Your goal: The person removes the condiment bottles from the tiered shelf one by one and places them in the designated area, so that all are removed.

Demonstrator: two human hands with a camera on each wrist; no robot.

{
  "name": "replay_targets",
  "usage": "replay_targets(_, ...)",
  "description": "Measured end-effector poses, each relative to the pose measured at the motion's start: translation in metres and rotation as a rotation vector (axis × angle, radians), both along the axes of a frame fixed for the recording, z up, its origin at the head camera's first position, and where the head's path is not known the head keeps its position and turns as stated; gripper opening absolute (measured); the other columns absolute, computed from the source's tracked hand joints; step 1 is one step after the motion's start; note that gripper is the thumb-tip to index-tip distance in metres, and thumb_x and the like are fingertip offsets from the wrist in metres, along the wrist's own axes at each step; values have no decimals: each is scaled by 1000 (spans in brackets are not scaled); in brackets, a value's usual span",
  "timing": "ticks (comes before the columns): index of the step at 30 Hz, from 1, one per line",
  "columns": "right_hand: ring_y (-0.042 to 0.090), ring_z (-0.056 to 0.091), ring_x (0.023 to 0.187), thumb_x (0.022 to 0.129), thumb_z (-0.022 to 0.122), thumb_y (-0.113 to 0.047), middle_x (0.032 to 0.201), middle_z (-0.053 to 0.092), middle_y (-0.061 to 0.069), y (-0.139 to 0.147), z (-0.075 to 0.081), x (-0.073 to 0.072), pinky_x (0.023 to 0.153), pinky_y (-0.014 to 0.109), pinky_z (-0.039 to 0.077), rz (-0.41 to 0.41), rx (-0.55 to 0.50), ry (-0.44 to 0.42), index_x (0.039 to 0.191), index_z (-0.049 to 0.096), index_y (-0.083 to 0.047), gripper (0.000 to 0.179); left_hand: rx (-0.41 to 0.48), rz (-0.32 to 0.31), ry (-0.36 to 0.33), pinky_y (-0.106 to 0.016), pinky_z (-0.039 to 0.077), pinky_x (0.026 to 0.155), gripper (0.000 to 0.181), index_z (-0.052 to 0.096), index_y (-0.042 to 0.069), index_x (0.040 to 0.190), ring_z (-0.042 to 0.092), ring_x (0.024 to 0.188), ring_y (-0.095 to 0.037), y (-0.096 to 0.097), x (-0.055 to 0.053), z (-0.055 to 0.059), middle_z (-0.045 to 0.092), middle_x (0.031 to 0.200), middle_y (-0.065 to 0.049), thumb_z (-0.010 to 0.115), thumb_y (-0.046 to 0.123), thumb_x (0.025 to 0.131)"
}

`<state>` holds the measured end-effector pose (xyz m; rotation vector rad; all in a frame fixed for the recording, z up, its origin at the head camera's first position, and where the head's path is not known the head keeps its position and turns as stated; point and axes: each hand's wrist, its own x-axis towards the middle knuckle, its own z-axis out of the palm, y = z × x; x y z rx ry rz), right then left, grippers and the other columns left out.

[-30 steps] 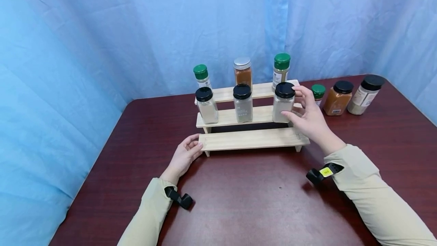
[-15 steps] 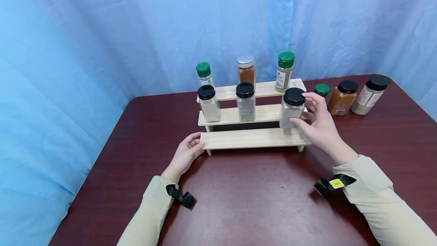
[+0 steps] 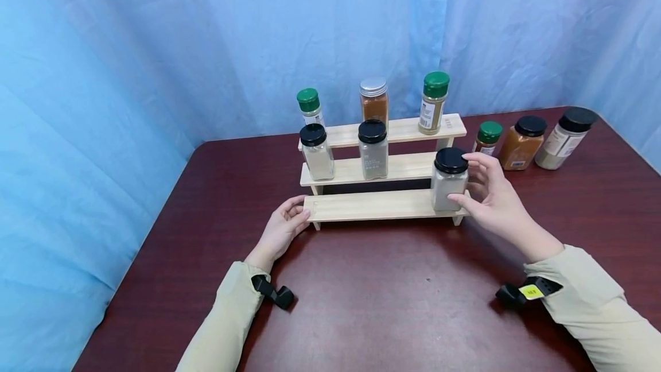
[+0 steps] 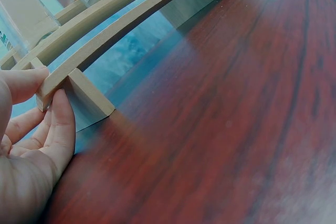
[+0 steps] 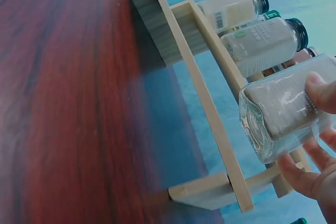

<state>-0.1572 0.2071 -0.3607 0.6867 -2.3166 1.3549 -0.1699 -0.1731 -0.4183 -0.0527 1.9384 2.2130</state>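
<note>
A three-tier wooden spice rack (image 3: 372, 206) stands on the table. My left hand (image 3: 281, 228) pinches the left end of its lowest tier, thumb on top and fingers beneath, as the left wrist view shows. My right hand (image 3: 498, 202) grips a square glass spice jar (image 5: 286, 106) with a black lid and greyish powder inside. In the head view that jar is upright over the right end of the lowest tier; its base is visible in the right wrist view. On the middle tier are a pale-powder jar (image 3: 319, 159) and a grey-powder jar (image 3: 374, 157), both black-lidded.
The top tier bears two green-capped bottles, left (image 3: 312, 109) and right (image 3: 432, 109), and a silver-lidded jar (image 3: 374, 108). Right of the rack stand a green-capped bottle (image 3: 487, 136), an orange-brown jar (image 3: 521, 145) and a black-lidded jar (image 3: 563, 142). Blue curtains (image 3: 330, 27) hang behind the table.
My right hand has brought the jar from the middle tier's right end forward and down over the lowest tier. The left hand keeps its hold on the rack.
</note>
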Motion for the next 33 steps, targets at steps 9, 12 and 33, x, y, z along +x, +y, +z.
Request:
replay_targets(9,-14,50,100,68,66,28,116,46,-25,22,0,9,83,2,40,-3,18,-28,136,26,3,83,-6,5,-3,-17,51,73,49,33,-5,140,60,80,-3,0,0,-1,57,92,4,49,-4,94)
replay_targets(12,-16,50,98,65,67,28,115,46,-26,30,-1,12,83,1,39,-14,47,-7,135,28,3,84,-8,5,-1,-17,50,73,49,33,-5,140,60,80,-3,-1,0,-1,57,92,4,49,-4,94)
replay_targets(33,-26,42,92,71,71,19,111,39,-35,84,-17,12,72,-3,38,-189,152,-70,140,35,-1,80,-23,2,0,-17,50,74,48,33,-5,140,60,80,-3,0,0,0,56,92,3,49,-4,94)
